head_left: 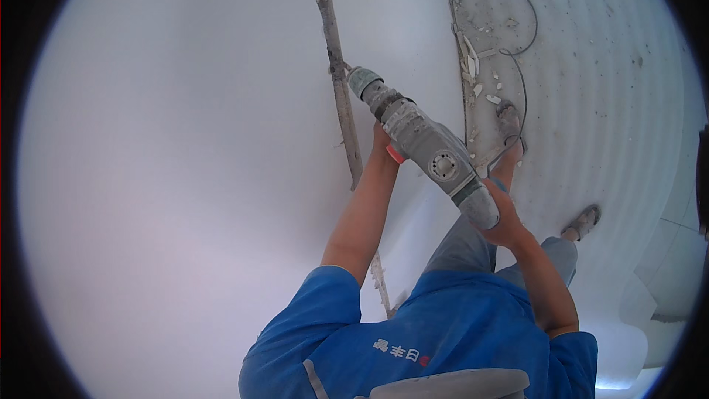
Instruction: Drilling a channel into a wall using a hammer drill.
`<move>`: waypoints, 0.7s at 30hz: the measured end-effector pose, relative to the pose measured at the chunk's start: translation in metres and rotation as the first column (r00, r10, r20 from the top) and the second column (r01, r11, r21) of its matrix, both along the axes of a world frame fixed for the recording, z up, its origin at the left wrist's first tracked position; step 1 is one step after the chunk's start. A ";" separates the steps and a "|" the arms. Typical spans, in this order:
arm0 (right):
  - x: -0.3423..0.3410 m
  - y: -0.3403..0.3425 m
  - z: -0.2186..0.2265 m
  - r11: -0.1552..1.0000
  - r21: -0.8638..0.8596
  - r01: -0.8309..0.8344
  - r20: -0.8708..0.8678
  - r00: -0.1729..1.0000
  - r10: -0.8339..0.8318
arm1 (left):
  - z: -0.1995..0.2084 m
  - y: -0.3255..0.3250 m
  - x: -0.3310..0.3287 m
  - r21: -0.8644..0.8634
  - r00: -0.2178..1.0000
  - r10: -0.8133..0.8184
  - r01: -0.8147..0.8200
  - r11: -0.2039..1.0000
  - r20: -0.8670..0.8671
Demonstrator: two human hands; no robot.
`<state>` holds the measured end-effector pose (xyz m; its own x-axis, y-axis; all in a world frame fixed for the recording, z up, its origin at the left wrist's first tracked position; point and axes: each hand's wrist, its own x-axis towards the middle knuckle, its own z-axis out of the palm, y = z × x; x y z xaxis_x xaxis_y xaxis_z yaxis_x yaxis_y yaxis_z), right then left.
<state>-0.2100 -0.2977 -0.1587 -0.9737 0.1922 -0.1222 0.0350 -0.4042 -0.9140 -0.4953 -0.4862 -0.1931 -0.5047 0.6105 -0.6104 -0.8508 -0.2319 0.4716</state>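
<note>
A dusty grey rotary hammer drill (421, 138) slants up and left across the middle of the view, its chuck end at the groove (344, 100) chased into the white wall. The short stretch of bit in front of the chuck meets the groove's edge. Under the front of the drill body is my left hand (381, 136), closed, mostly hidden behind the tool; the grip it holds does not show. My right hand (505, 216) is wrapped round the rear handle, its fingers partly covered by the housing. A red part (395, 153) shows beside my left hand.
A thin cable (526, 81) runs from the drill's rear across the dusty floor covering (591, 52). Broken plaster pieces (473, 59) lie along the foot of the wall (185, 140). My sandalled feet (509, 122) stand close by.
</note>
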 end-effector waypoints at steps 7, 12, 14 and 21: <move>0.014 0.000 0.011 0.994 0.107 -0.025 -0.038 0.999 0.029 | 0.028 0.011 0.035 0.097 0.983 0.074 -0.090 0.991 0.166; -0.012 -0.003 0.011 0.995 0.094 -0.024 0.020 1.000 0.022 | 0.013 0.029 0.003 0.088 0.990 0.094 -0.104 0.991 0.109; -0.035 -0.003 0.025 0.988 0.148 0.038 0.006 0.999 -0.039 | -0.008 0.027 -0.034 0.110 0.988 -0.072 0.087 0.990 -0.135; 0.001 0.031 0.036 0.995 0.100 -0.029 0.057 0.998 0.024 | -0.025 0.005 -0.001 0.293 1.000 -0.007 0.000 0.956 0.025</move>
<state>-0.2094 -0.2667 -0.1228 -0.9709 0.1805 -0.1574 0.0962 -0.3081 -0.9465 -0.4958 -0.4813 -0.2185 -0.4890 0.7660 -0.4173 -0.8626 -0.3535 0.3618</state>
